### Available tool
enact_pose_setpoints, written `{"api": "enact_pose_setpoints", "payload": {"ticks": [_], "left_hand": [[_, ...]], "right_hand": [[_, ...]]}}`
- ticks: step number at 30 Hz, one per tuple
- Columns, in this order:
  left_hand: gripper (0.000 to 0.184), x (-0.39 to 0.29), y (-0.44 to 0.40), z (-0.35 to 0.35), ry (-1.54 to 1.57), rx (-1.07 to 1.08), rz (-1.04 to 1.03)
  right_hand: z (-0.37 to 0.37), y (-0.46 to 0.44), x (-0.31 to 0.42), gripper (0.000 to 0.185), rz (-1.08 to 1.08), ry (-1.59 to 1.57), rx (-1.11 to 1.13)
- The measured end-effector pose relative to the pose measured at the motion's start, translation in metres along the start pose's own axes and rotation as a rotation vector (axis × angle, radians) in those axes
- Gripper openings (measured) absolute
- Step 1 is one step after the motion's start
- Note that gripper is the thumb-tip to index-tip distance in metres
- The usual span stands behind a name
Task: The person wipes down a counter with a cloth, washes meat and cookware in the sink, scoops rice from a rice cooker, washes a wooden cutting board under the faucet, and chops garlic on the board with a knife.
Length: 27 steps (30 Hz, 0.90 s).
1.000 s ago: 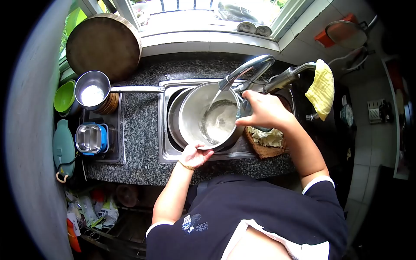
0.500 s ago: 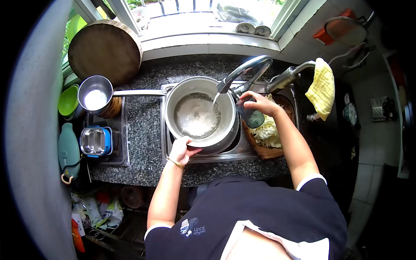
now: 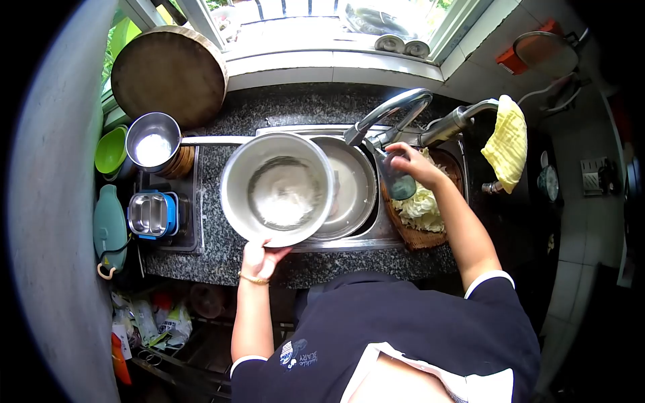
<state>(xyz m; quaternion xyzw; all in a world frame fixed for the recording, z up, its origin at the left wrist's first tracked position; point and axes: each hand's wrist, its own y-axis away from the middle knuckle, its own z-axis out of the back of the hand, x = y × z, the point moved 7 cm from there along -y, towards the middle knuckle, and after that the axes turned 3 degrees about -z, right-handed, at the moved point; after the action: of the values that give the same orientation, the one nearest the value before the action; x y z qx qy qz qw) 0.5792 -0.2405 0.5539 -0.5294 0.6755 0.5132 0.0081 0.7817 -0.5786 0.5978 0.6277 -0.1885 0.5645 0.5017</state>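
My left hand (image 3: 261, 260) grips the near rim of a deep metal pot (image 3: 232, 191), which hangs partly over the left edge of the sink (image 3: 376, 240) and holds some clear liquid. Beneath and right of it, a wide metal basin (image 3: 353, 191) sits in the sink. My right hand (image 3: 411, 166) is wrapped round a dark, see-through cup (image 3: 401, 185) beside the faucet (image 3: 383, 111). No stream of water shows below the spout. Under the cup and my right forearm, shredded pale cabbage (image 3: 424, 209) lies on a woven basket (image 3: 415, 238).
A long-handled saucepan (image 3: 153, 144) stands at the left, its handle reaching toward the pot. Near it are green bowls (image 3: 111, 151), a blue-edged steel lunch box (image 3: 151, 213) and a round wooden board (image 3: 169, 77). A yellow cloth (image 3: 505, 144) hangs over a right-hand pipe.
The pot has moved left with my left hand, from under the faucet, uncovering the basin. Running water has stopped. My right hand has come off the faucet area slightly, still holding the cup.
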Motion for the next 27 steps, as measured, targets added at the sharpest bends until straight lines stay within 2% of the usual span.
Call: {"api": "enact_pose_setpoints", "payload": {"ticks": [2, 4, 6, 8, 9, 10, 12, 13, 15, 16, 18, 20, 21, 22, 24, 25, 27], "left_hand": [[0.033, -0.009, 0.010, 0.021, 0.112, -0.025, -0.073], [0.033, -0.013, 0.011, 0.048, 0.239, -0.071, -0.128], [0.032, -0.015, 0.011, 0.071, 0.271, -0.109, -0.133], [0.031, -0.019, 0.011, 0.090, 0.311, -0.161, -0.166], [0.031, -0.019, 0.010, 0.099, 0.373, -0.184, -0.149], [0.030, -0.019, 0.012, 0.102, 0.404, -0.185, -0.124], [0.029, -0.017, 0.009, 0.113, 0.503, -0.139, -0.108], [0.030, -0.017, 0.011, 0.115, 0.536, -0.165, -0.147], [0.037, -0.016, 0.019, 0.099, 0.540, -0.227, -0.244], [0.048, -0.006, 0.021, 0.095, 0.539, -0.300, -0.194], [0.053, 0.018, 0.028, 0.061, 0.415, -0.356, -0.100], [0.054, 0.048, 0.022, 0.019, 0.280, -0.132, -0.017], [0.054, 0.060, 0.018, -0.002, 0.160, -0.075, -0.004], [0.054, 0.064, 0.010, -0.020, 0.037, -0.012, 0.011], [0.050, 0.062, -0.023, -0.048, -0.053, 0.223, 0.038], [0.048, 0.058, -0.043, -0.057, 0.010, 0.271, 0.065], [0.050, 0.036, -0.095, -0.068, 0.058, 0.322, 0.090]], "right_hand": [[-0.024, 0.003, -0.017, 0.074, -0.026, -0.737, 0.106], [-0.061, 0.005, -0.029, 0.079, -0.120, -1.044, 0.295], [-0.106, 0.016, -0.047, 0.081, -0.390, -0.961, -0.010], [-0.148, 0.028, -0.067, 0.083, -0.762, -0.975, 0.013], [-0.159, 0.012, -0.090, 0.085, -0.699, -1.135, 0.047], [-0.161, 0.008, -0.085, 0.085, -0.698, -1.136, 0.047], [-0.153, -0.014, -0.046, 0.085, -0.196, -1.326, 0.148], [-0.154, -0.021, -0.053, 0.083, -0.058, -1.191, 0.272], [-0.174, -0.008, -0.065, 0.065, -0.428, -0.837, 0.079], [-0.181, -0.010, -0.090, 0.060, -0.588, -0.685, 0.021], [-0.201, -0.016, -0.116, 0.045, -0.547, -0.988, 0.006], [-0.217, -0.013, -0.096, 0.038, -0.420, -1.097, 0.102], [-0.224, -0.013, -0.088, 0.046, -0.342, -1.079, 0.207], [-0.229, -0.008, -0.081, 0.046, -0.346, -1.089, 0.209], [-0.224, 0.001, -0.067, 0.065, -0.318, -0.892, 0.095], [-0.218, -0.011, -0.082, 0.079, -0.242, -0.852, 0.145], [-0.196, -0.015, -0.096, 0.077, -0.336, -0.829, 0.074]]}}
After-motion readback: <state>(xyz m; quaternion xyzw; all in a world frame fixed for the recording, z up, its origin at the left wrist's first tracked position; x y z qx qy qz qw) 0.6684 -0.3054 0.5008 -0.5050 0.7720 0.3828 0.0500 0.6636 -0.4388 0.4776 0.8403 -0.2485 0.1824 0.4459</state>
